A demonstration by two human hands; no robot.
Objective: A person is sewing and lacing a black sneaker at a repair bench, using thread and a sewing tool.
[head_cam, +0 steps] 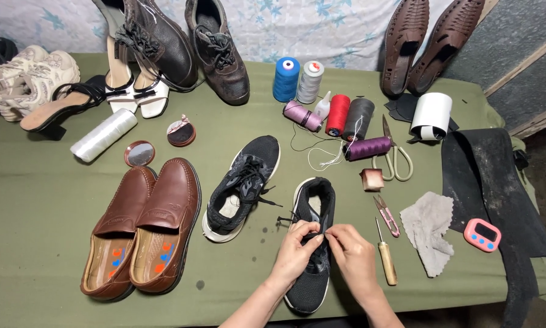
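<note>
At the desk's (pixel 36 212) far left corner lie pale sneakers (pixel 24 76), a black heeled sandal (pixel 63 106) and white sandals (pixel 130 85); just nearer, a white thread roll (pixel 103 135), a round tin (pixel 139 153) and its lid (pixel 180 132); toward the near left edge a pair of brown loafers (pixel 142 228) sits side by side, touching; at the far edge, two worn black shoes (pixel 188 42) lean on the cloth backdrop; mid-desk one black sneaker (pixel 242 185) lies with its toe toward the far edge; its mate, the laced sneaker (pixel 312 243), sits at the near edge, toe toward the person; the left hand (pixel 294 252) and right hand (pixel 355 255) meet over its laces, both sets of fingers pinched together on something too small to make out, a lace or a needle, I cannot tell which; beyond, thread spools (pixel 321 100) in blue, white, purple, red and grey cluster near the far edge; scissors (pixel 391 155), a small block (pixel 372 179), pink snips (pixel 387 214) and an awl (pixel 385 258) lie right of the hands; then a grey rag (pixel 429 231), a white tape roll (pixel 431 115), brown woven shoes (pixel 431 39) at the far right corner, a black sheet (pixel 491 182) and a pink timer (pixel 482 235) by the right edge
</note>
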